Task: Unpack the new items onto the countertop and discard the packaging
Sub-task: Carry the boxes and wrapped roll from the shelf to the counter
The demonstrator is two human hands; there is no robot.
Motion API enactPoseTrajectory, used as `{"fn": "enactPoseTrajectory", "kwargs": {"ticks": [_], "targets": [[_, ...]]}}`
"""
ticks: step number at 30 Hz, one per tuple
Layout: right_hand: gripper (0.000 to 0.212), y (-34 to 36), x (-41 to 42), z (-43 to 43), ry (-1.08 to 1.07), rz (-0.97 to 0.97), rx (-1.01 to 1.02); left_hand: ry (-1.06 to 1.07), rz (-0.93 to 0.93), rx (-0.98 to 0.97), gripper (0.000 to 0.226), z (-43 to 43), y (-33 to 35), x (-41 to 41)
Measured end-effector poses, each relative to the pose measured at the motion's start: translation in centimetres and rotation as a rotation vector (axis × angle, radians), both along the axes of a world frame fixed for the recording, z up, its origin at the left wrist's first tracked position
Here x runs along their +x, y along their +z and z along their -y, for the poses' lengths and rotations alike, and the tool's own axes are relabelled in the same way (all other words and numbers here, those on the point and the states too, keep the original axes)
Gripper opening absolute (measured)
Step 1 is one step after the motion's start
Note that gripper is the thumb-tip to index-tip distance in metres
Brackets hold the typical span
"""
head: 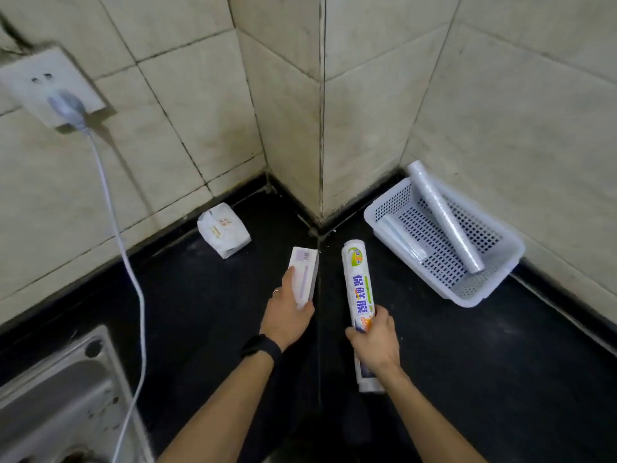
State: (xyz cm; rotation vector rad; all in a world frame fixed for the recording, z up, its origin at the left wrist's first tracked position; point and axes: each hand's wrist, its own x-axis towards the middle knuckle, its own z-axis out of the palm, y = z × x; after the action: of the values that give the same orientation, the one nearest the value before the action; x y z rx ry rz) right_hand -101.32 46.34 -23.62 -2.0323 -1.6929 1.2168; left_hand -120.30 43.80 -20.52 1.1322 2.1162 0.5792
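Left hand (288, 315): gripping a slim white box (303, 279) by its near end, thumb along the top, far end pointing at the wall corner.
Right hand (375, 342): wrapped around a printed roll (360, 295) of cling film, held near its middle, lengthwise away from the person.
Where they are: both held over the black counter (207, 315), centre, side by side but apart (whether either touches the surface I cannot tell).
Nearby: white basket (480, 292) far right against the wall, already holding a bare roll (444, 218); a small white packet (223, 230) lies far left of centre by the tiles.
Also: sink (50, 396) near left, with a cord (130, 275) hanging from the socket (50, 85).
Step in hand: likely setting these two down, or opening them.
Doing it well: lay the roll flat with its side against something so it cannot roll; put the box clear of the sink edge and the cord; free one hand before tearing any wrapper.
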Motion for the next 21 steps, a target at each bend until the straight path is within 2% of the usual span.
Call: {"fn": "enactPoseTrajectory", "kwargs": {"ticks": [3, 6, 13, 17, 21], "targets": [[0.082, -1.3, -1.9, -1.7, -0.061, -0.02, 0.033, -0.064, -0.011, -0.009, 0.081, -3.5, -1.7, -0.5], [0.081, -2.3, -3.3, -2.4, -0.093, -0.02, 0.047, -0.135, 0.002, -0.044, 0.085, -5.4, -3.4, -0.9], [0.085, -3.9, -5.7, -1.7, 0.042, 0.286, 0.071, -0.173, 0.076, -0.037, 0.088, -5.3, -5.5, -1.7], [0.088, -3.7, -6.0, -1.8, 0.05, 0.332, 0.065, -0.218, 0.085, -0.043, 0.087, -5.3, -5.1, -2.0], [0.102, -2.4, -5.1, -1.8, 0.112, 0.326, 0.027, -0.28, 0.05, -0.082, 0.082, -5.3, -3.4, -2.4]]}}
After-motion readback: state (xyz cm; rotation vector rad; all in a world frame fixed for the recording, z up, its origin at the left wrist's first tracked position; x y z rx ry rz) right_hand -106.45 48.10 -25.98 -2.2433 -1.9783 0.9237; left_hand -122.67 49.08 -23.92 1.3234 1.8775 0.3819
